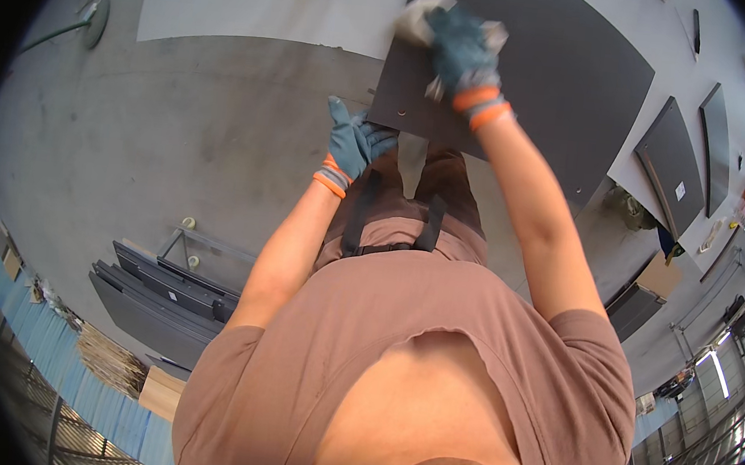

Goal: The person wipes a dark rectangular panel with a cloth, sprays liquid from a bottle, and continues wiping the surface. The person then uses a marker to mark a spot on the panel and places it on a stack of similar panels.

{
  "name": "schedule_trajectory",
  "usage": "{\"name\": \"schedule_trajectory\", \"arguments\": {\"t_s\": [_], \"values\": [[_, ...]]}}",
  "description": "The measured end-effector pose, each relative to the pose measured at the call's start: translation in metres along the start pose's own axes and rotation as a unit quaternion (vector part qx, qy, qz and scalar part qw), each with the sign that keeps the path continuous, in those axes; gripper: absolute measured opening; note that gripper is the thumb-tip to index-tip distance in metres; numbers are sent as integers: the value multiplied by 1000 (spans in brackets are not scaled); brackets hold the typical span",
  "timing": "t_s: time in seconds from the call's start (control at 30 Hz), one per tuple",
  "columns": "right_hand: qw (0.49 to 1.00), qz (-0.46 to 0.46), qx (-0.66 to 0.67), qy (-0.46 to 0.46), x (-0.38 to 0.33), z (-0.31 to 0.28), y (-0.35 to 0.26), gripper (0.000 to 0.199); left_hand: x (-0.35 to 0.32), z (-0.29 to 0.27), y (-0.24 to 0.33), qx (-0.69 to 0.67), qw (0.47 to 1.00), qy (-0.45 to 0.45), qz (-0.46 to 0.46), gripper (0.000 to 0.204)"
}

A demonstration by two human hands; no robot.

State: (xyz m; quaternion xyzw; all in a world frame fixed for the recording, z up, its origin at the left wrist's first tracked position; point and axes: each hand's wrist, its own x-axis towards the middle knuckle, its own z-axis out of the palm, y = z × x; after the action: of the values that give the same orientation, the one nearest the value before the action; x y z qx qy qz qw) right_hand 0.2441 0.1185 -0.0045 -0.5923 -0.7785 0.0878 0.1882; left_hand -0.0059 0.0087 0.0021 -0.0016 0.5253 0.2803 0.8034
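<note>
1. Bench: pale and flat, carrying the panel.
2. Dark panel: lying flat on the bench, its near edge jutting out past it. Probably stiff, fairly heavy, and smooth enough to slip or scratch; best held by opposite edges.
3. Cloth: pale, bunched at the panel's left side; likely soft, light, easily grasped anywhere.
4. Right hand: gloved, blurred, gripping the cloth.
5. Left hand: gloved, fingers spread, by the panel's near left corner; whether they touch, I cannot tell.
</note>
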Motion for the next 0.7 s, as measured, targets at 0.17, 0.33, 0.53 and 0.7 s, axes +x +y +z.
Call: {"name": "schedule_trajectory", "arguments": {"t_s": [0.17,0.33,0.53,0.7], "values": [[990,135,-7,35,20,-2,20,52,0,6,-7,-28,999,-16,-15,128],[997,-38,61,-13,-99,16,-108,65,-5,17,-5,-80,996,-33,12,131],[969,226,-88,-51,-220,-52,-22,60,-7,9,6,15,999,-3,-32,126],[901,390,-157,110,-344,-84,70,62,-6,6,10,97,995,1,-39,123]]}}
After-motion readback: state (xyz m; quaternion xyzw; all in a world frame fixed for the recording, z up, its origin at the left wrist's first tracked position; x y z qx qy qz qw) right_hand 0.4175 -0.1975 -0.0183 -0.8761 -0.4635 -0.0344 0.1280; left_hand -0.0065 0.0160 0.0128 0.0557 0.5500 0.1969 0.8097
